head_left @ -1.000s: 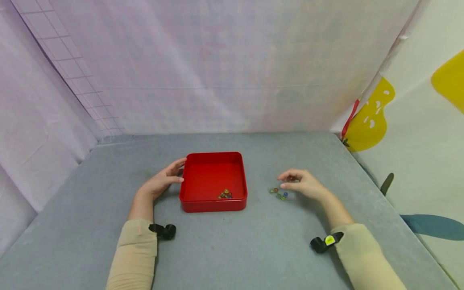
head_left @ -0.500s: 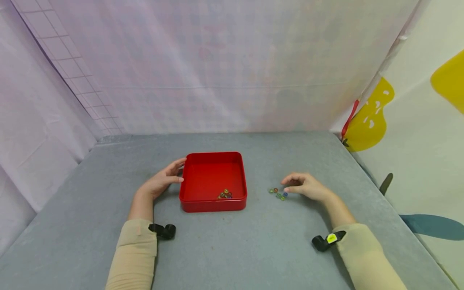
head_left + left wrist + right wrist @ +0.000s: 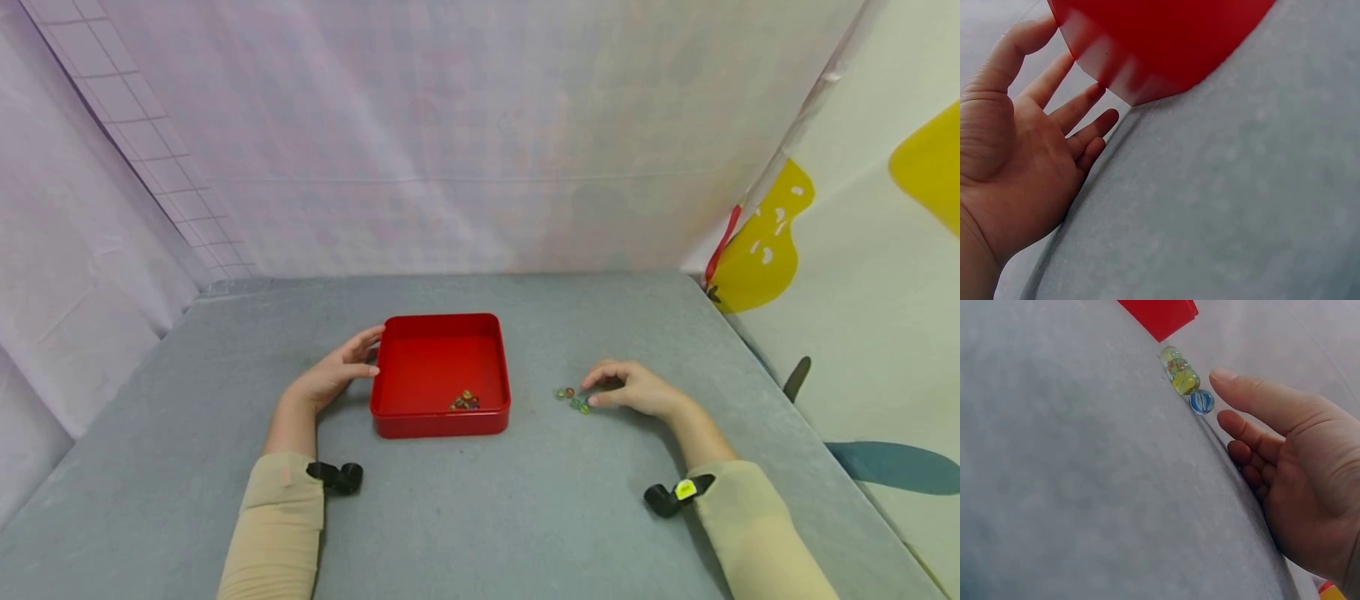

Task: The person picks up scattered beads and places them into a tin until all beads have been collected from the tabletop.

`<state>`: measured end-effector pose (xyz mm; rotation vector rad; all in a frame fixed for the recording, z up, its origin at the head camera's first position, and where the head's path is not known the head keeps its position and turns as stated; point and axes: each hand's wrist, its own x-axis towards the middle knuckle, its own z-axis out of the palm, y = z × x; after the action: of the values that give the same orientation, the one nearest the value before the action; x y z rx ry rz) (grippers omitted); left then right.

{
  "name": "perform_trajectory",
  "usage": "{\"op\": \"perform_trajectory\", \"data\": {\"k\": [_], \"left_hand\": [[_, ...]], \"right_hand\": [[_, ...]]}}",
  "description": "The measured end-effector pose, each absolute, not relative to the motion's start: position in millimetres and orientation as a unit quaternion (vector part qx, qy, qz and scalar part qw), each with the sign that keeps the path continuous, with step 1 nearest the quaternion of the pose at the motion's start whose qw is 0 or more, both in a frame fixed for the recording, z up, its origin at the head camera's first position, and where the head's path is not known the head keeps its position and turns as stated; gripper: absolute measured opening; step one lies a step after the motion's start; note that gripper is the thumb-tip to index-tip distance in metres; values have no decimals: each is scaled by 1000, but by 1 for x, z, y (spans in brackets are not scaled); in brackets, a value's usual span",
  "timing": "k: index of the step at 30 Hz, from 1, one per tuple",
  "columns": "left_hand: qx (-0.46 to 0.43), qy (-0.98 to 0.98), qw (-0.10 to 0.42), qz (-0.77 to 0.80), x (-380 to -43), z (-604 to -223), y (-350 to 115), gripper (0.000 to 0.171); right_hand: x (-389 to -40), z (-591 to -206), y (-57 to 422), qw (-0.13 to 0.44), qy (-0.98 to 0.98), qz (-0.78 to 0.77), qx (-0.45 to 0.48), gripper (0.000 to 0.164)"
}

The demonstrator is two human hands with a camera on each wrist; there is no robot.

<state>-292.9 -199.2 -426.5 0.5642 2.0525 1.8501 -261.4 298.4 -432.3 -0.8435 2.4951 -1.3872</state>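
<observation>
A square red box (image 3: 442,427) stands on the grey tabletop, with several glass marbles (image 3: 465,401) gathered in its near right corner. My left hand (image 3: 336,375) rests its spread fingertips and thumb against the box's left side. To the right of the box lies a small cluster of loose marbles (image 3: 572,400). Beside them is my right hand (image 3: 637,392), thumb and index finger parted and nothing between them. In the right wrist view, a blue-swirled marble (image 3: 1202,402) sits closest to the fingertips, and a yellow-swirled marble (image 3: 1185,382) lies just beyond it.
A grey cloth covers the table (image 3: 480,517). Behind it hangs a pale curtain (image 3: 465,150), and a white sheet with yellow shapes (image 3: 757,258) runs along the right side. Each sleeve carries a black wrist camera (image 3: 337,477).
My right hand has shifted slightly right and nearer to me, its thumb now beside the blue marble. The left hand, the box and the marbles have stayed in place.
</observation>
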Motion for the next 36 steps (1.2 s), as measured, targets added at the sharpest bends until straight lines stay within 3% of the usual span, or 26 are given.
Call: {"op": "perform_trajectory", "data": {"k": [36], "left_hand": [[190, 723, 165, 644, -293, -425, -199, 71]], "right_hand": [[-258, -429, 296, 82, 862, -427, -259, 13]]}}
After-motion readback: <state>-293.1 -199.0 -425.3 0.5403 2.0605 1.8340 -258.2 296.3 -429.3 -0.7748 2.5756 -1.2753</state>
